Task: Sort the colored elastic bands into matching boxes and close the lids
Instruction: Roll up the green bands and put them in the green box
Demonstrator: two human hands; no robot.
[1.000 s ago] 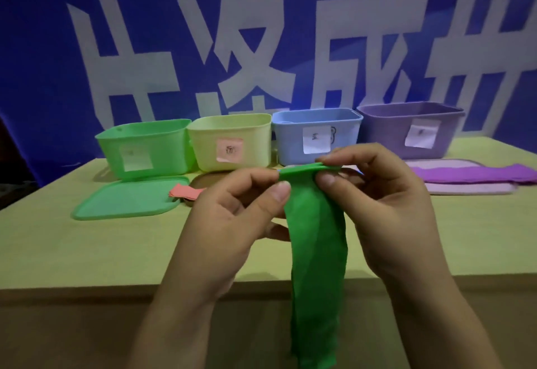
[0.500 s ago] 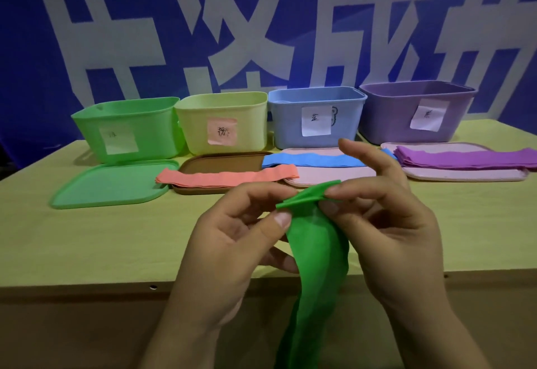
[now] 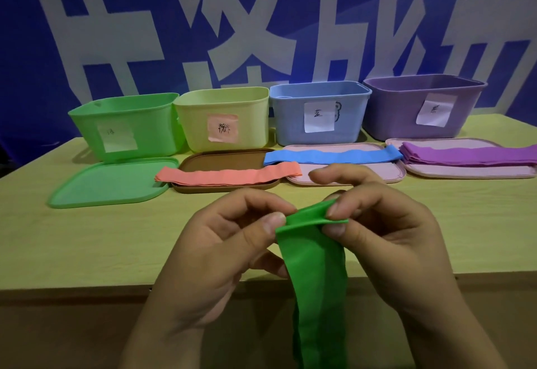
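Both hands pinch the top end of a green elastic band (image 3: 315,275) that hangs down past the table's front edge. My left hand (image 3: 220,252) grips it with thumb and forefinger on the left, my right hand (image 3: 386,238) on the right. Four open boxes stand in a row at the back: green box (image 3: 128,127), yellow box (image 3: 223,120) with a pink label, blue box (image 3: 318,113), purple box (image 3: 421,105). A pink band (image 3: 229,175) lies across the brown lid (image 3: 226,165), a blue band (image 3: 331,156) on a pink lid (image 3: 343,174), purple bands (image 3: 470,155) on another pink lid (image 3: 470,171).
A green lid (image 3: 113,182) lies flat in front of the green box. The wooden table (image 3: 87,238) ends at a front edge just under my hands. A blue wall with large white characters (image 3: 261,20) stands close behind the boxes.
The view has tilted down, so the lids and bands on the table show fully. My hands with the green band have dropped lower and nearer; the band's top edge is spread wider.
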